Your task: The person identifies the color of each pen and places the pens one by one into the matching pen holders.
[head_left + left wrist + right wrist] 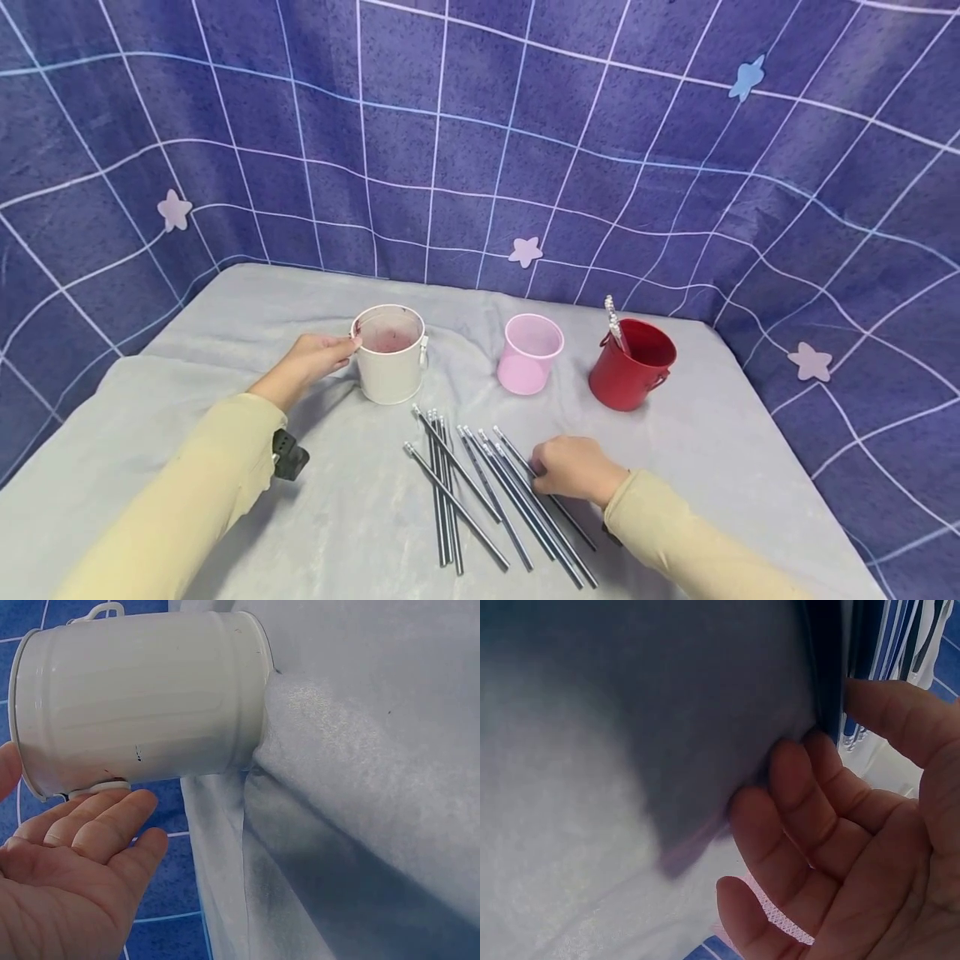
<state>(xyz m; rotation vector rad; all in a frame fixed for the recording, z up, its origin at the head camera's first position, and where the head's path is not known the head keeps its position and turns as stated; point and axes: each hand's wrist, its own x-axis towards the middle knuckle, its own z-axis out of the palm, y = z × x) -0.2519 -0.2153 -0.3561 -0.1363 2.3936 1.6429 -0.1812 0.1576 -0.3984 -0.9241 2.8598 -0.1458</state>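
Note:
My left hand (318,358) holds the white bucket (390,375) at its left side, thumb at the rim. In the left wrist view, the fingers (112,821) touch the bucket wall by a handle mount. My right hand (577,468) is low over the rightmost of several dark pencils (517,492) with pale eraser ends. The right wrist view has a dark pencil (825,660) pinched between thumb and index finger, the other fingers curled loosely. The pencils lie on the cloth in two loose groups, some crossing.
A pink mesh cup (524,371) stands in the middle behind the pencils. To its right is a red bucket (618,379) with pale, beaded-looking sticks (613,321) leaning in it. Grey cloth covers the table (322,500); a blue gridded curtain (480,150) hangs behind.

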